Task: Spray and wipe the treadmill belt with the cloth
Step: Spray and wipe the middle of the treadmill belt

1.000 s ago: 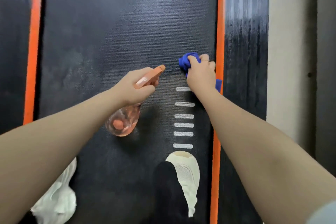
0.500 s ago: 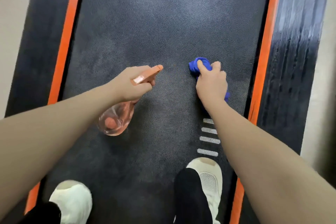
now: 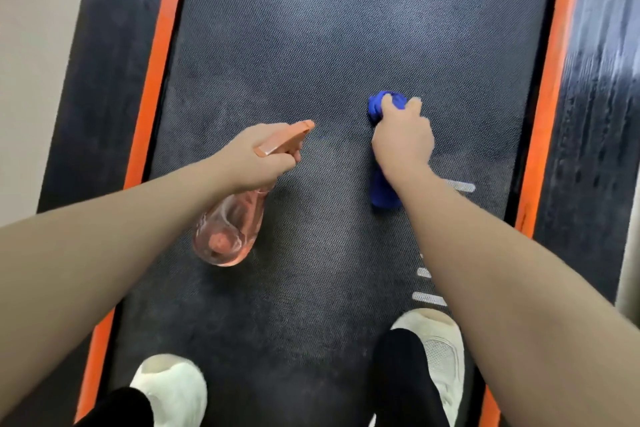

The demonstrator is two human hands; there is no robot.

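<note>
The dark textured treadmill belt (image 3: 329,45) fills the middle of the view, with pale damp patches. My left hand (image 3: 256,159) grips a clear pink spray bottle (image 3: 228,229) by its neck; the orange nozzle (image 3: 287,139) points forward and right above the belt. My right hand (image 3: 403,142) is closed on a bunched blue cloth (image 3: 382,191) and presses it on the belt's right half. Cloth shows in front of my fingers and behind my wrist.
Orange strips (image 3: 156,80) and black side rails (image 3: 595,114) border the belt on both sides. My two white shoes (image 3: 173,388) (image 3: 440,347) stand on the belt's near end. White stripe markings (image 3: 427,298) lie by my right arm. Pale floor (image 3: 31,45) shows at left.
My right hand with the cloth has slid left, away from the right orange strip toward the belt's middle. The view has shifted so both shoes and the left rail show.
</note>
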